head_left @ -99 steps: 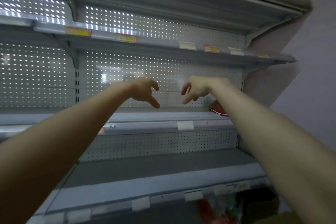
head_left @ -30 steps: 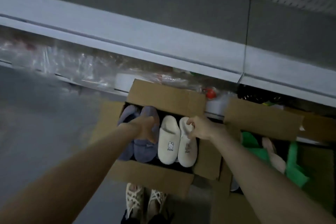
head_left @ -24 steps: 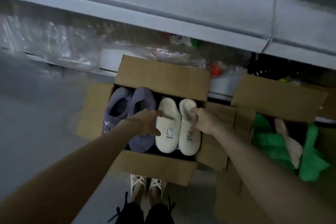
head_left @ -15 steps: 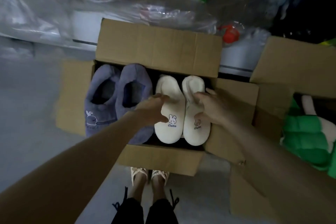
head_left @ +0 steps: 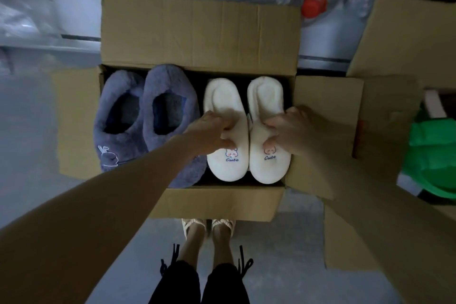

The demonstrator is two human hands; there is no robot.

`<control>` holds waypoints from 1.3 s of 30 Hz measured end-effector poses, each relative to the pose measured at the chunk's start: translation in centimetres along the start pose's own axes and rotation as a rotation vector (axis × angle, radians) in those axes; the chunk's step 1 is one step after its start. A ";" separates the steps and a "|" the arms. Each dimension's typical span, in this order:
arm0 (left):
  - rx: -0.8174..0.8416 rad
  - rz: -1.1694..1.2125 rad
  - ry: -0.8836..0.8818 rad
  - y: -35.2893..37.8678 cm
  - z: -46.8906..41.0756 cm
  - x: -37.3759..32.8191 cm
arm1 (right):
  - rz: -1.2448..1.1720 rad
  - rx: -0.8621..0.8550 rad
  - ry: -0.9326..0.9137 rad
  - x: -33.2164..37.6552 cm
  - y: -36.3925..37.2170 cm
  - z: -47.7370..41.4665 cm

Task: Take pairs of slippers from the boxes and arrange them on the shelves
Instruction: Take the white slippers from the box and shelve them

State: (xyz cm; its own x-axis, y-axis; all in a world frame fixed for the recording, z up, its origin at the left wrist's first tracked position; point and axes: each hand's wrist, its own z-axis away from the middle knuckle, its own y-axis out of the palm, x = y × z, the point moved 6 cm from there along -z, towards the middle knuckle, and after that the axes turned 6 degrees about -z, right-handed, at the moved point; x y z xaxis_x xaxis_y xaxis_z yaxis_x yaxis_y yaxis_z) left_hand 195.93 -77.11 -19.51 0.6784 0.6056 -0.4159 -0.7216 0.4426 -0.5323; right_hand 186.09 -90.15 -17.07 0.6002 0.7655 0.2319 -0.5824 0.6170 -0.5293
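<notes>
Centre frame, in the box: my left hand grips the left cream slipper, my right hand the right cream slipper; they lie side by side, long axes running top-to-bottom.

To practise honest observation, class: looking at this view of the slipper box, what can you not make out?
All in the head view:
Middle of the cream slippers: covered by the left hand and right hand.
Purple slipper front: partly behind the left forearm.
Green thing: cut off by the right edge.
Box bottom: too dark.

"Cute" on both cream slippers
</notes>
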 end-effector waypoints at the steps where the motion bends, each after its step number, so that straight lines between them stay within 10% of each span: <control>1: 0.004 -0.006 0.017 -0.3 0.6 -0.3 | -0.028 0.001 0.009 0.0 -0.3 0.7; 16: -0.141 -0.148 0.150 -17.0 18.3 -13.1 | -0.209 -0.245 -0.029 2.6 -15.1 23.4; 39: -0.913 -0.440 0.463 -33.8 57.9 -71.3 | -0.141 -0.941 -0.039 -14.2 -36.4 91.0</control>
State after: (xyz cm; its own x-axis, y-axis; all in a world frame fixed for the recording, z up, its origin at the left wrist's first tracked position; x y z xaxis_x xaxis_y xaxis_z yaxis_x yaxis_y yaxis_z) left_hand 163.99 -96.92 70.86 0.9734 0.1262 -0.1912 -0.1622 -0.2094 -0.9643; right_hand 148.90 -106.93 73.17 0.6024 0.7115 0.3618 0.1841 0.3172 -0.9303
